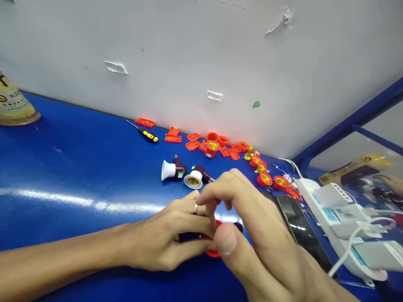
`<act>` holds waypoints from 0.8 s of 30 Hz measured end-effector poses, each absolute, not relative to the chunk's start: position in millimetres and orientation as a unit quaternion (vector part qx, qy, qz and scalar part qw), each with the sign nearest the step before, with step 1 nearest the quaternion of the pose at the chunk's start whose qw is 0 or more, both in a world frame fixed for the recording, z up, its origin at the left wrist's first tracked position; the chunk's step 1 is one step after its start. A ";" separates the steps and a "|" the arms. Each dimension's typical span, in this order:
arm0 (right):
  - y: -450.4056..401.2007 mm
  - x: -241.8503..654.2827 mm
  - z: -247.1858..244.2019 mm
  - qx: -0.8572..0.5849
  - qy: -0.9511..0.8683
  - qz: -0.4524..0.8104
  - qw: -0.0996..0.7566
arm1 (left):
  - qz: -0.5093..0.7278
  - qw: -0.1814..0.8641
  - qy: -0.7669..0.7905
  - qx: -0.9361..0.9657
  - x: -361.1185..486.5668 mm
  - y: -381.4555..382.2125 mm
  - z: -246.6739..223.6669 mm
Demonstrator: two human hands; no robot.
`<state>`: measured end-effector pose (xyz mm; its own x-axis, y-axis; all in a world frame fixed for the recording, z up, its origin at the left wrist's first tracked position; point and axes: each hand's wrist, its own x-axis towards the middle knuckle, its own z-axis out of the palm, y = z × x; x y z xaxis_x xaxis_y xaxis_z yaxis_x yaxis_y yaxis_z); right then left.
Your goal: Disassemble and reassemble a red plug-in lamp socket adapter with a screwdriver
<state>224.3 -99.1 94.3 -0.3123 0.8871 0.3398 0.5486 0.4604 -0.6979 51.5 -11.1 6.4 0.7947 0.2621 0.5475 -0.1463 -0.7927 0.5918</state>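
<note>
Red-and-dark lamp holder (213,253) is clamped btwn both hands, low on glossy blue bench (78,167) by scuffed grey wall (176,63). Counted on bench: 2 white-and-maroon lamp holders (172,168), approx. 7 red brass-lined sockets (264,179), 1 screwdriver (147,135), 1 phone (302,226), 1 power strip (333,218). Ringed L hand (160,239) is curled round holder's dark end; R hand (248,222) is pinched on its far side, hands touching.
</note>
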 end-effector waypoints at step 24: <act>-109.6 183.0 65.5 -0.309 -0.429 0.524 0.668 | 0.296 0.261 0.065 0.916 52.1 -24.4 -6.3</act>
